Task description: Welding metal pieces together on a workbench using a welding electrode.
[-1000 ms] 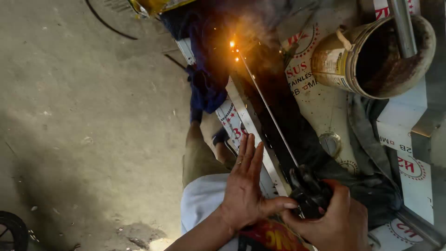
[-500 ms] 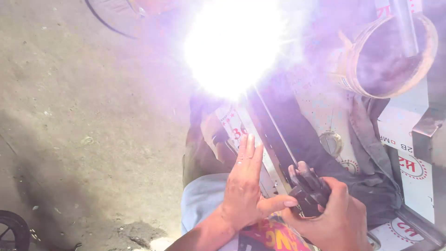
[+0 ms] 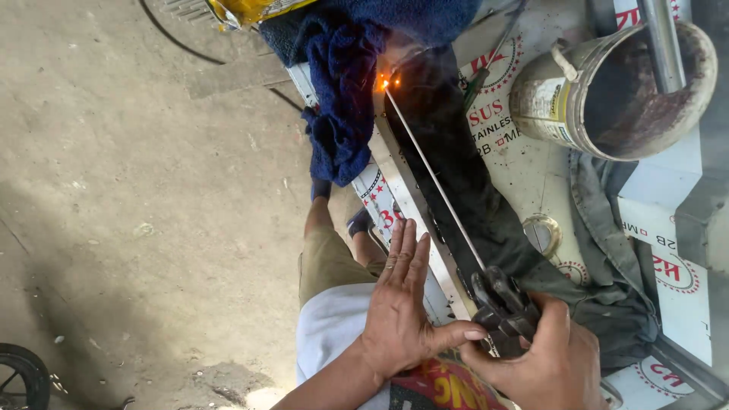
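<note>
Two bare hands work at the desk point(image 3: 531, 175). The right hand point(image 3: 543, 364) keeps its grip closed around the black electrode holder point(image 3: 501, 300), whose thin welding rod point(image 3: 433, 173) runs away from the grip to an orange spark point(image 3: 383, 82). Beside that grip, the left hand point(image 3: 402, 311) rests flat and open, thumb touching the holder.

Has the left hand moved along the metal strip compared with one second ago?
No. The left hand lies flat beside the metal strip, at the same place relative to the paint bucket.
</note>
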